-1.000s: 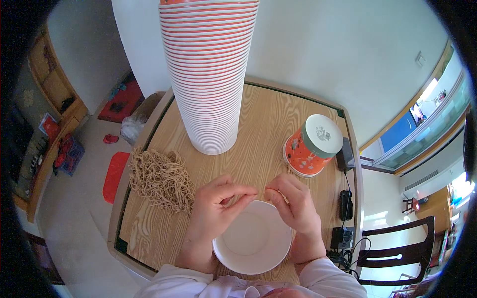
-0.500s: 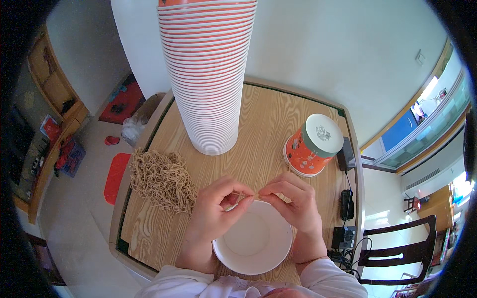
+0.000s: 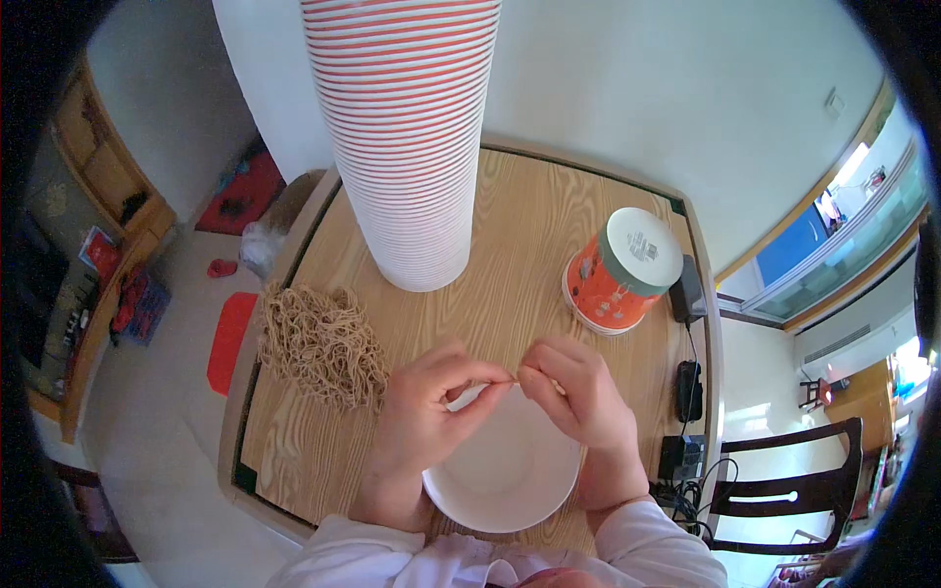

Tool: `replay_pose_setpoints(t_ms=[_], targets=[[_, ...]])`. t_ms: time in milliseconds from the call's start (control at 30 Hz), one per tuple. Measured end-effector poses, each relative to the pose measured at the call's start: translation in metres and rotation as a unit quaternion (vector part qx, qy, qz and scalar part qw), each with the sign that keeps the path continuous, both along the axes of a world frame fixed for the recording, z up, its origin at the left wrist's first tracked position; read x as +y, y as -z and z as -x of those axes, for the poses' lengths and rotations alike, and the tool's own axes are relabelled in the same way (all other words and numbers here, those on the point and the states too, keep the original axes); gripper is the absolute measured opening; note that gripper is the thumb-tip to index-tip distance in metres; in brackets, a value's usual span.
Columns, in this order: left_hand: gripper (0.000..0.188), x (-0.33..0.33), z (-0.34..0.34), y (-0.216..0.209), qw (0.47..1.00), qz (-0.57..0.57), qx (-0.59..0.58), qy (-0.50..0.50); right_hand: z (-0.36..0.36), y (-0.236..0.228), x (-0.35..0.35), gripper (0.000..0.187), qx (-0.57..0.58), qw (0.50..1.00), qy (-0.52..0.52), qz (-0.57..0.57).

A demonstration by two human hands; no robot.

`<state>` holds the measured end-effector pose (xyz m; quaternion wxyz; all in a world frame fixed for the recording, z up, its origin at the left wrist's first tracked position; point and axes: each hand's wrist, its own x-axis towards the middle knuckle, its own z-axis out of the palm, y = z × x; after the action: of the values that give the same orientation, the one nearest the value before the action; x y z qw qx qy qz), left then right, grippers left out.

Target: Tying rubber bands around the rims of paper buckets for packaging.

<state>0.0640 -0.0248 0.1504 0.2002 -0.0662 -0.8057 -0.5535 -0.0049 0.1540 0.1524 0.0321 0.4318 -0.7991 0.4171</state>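
My left hand (image 3: 433,404) and my right hand (image 3: 573,390) meet fingertip to fingertip above the far rim of a white paper bucket (image 3: 500,480). Both are pinched closed on a short, thin tan strand, mostly covered by the fingers. The bucket stands mouth up between my forearms, and its inside looks plain white. Left of my left hand lies a tangled heap of thin tan strands (image 3: 321,345), similar in colour to the strand I hold; whether they are cord or something else I cannot tell.
A tall stack of nested white-and-orange paper buckets (image 3: 412,157) rises at the table's back. Upside-down orange buckets with a green band (image 3: 618,279) stand at the right. Black power adapters (image 3: 680,456) and cables line the right edge of the wooden table (image 3: 520,255). A dark chair (image 3: 784,490) stands beyond.
My right fingers have curled in more tightly, and the fingertips of both hands have come closer together, slightly to the right. The whole view has shifted a little.
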Motion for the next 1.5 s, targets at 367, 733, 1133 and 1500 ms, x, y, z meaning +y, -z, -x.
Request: replay_pose_setpoints(t_ms=[367, 733, 1133, 1500], targets=[[0.011, -0.026, -0.006, -0.002, 0.993, 0.033, 0.01, -0.111, 0.029, 0.028, 0.005, 0.038, -0.049, 0.984, 0.079, -0.154], [0.013, -0.02, 0.002, 0.006, 0.974, 0.124, 0.046, -0.183, -0.025, -0.028, 0.004, 0.064, -0.045, 0.982, 0.119, -0.138], [0.017, -0.011, 0.005, 0.004, 0.962, 0.154, 0.065, -0.216, -0.028, -0.031, 0.009, 0.064, -0.019, 0.985, 0.123, -0.119], [0.018, -0.008, 0.009, 0.004, 0.961, 0.162, 0.075, -0.212, -0.025, -0.03, 0.011, 0.062, -0.02, 0.987, 0.126, -0.1]])
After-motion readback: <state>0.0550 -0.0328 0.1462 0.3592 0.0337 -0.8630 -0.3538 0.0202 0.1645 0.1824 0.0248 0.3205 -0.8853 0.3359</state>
